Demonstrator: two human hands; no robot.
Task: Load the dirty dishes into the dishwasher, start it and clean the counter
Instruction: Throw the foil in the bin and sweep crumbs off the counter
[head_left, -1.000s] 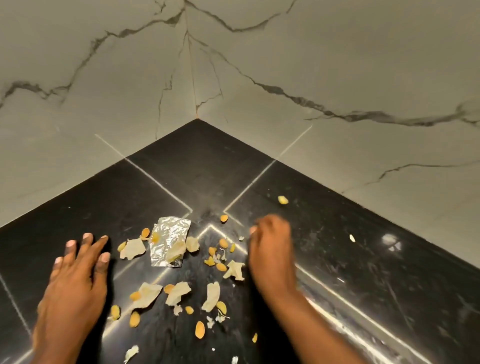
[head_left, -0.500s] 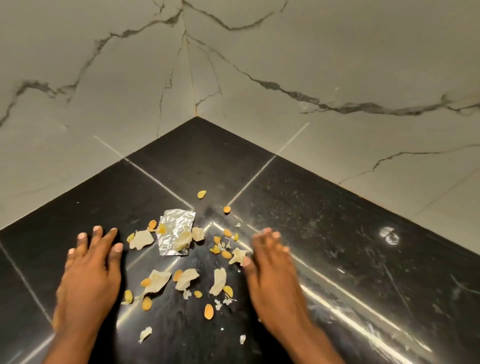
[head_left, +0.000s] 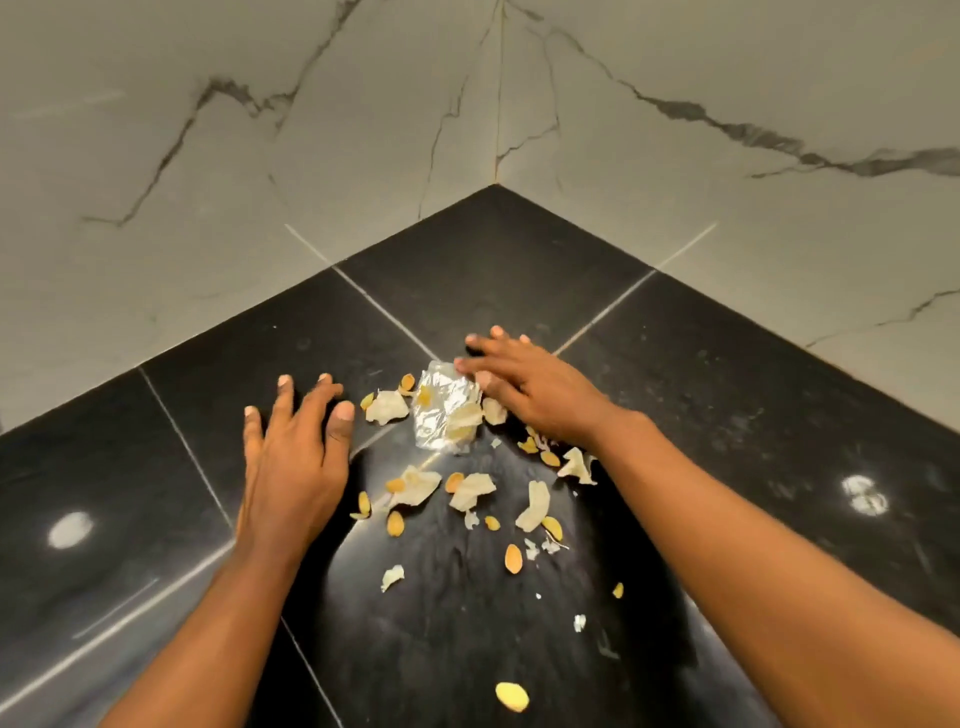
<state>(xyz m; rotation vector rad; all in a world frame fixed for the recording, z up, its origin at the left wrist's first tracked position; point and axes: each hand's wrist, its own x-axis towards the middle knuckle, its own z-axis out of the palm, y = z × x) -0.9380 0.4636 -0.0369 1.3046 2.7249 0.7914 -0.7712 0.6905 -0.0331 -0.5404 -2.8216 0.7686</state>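
Crumb-strewn glossy black counter, seemingly dusty

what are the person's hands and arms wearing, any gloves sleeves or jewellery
Nothing worn shows. The left hand and right hand are bare, with no gloves, rings or bracelets. Both forearms are uncovered to the frame's edge: no sleeve, watch or marking. Fingernails are short and unpainted.

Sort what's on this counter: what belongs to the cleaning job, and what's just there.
Part of the job:
- left hand, flat on the counter
- right hand, fingers touching the foil scrap
- yellow flakes and pale chip pieces, scattered between the hands

Just there:
- marble wall
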